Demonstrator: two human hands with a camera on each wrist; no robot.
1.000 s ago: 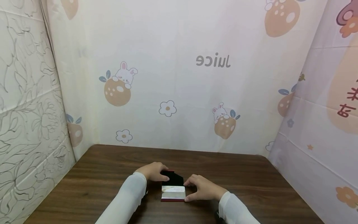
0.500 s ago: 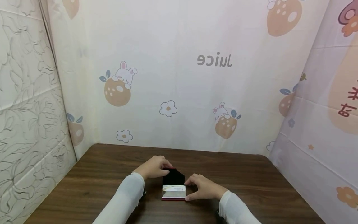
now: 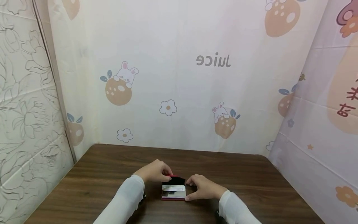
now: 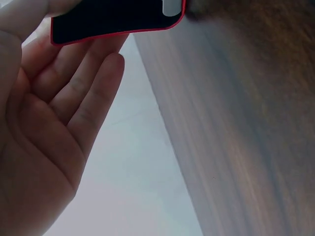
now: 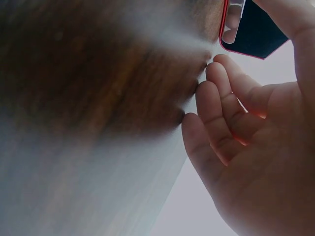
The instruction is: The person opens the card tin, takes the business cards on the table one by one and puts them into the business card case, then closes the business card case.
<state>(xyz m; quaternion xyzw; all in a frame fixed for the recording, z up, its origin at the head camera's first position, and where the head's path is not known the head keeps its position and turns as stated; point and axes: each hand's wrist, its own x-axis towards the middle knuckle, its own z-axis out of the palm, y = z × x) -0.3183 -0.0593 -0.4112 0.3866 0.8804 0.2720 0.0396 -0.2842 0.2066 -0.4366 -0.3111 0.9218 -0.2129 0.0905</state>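
Observation:
A slim red-edged card case (image 3: 173, 195) stands unfolded on the table, with a black lining, a shiny metal plate and a pale printed strip, perhaps a card. Its raised lid (image 4: 118, 19) is pinched by my left hand (image 3: 154, 171), thumb on the black inner side and fingers behind. At the case's right edge, my right hand (image 3: 206, 187) rests with relaxed, slightly bent fingers, thumb at the near corner and forefinger further back. In the right wrist view the fingertips (image 5: 206, 93) rest on the tabletop beside the case, and the thumb partly covers it.
The brown wood-grain table (image 3: 112, 161) ends at a patterned cloth backdrop (image 3: 179, 124) behind. Cloth walls (image 3: 30, 124) close in the left and right sides. Both forearms wear white sleeves (image 3: 123, 199).
My left hand rose and moved back with the lid, then came slightly forward, so the lid now stands more tilted over the plate. The right hand stays at the case's right edge.

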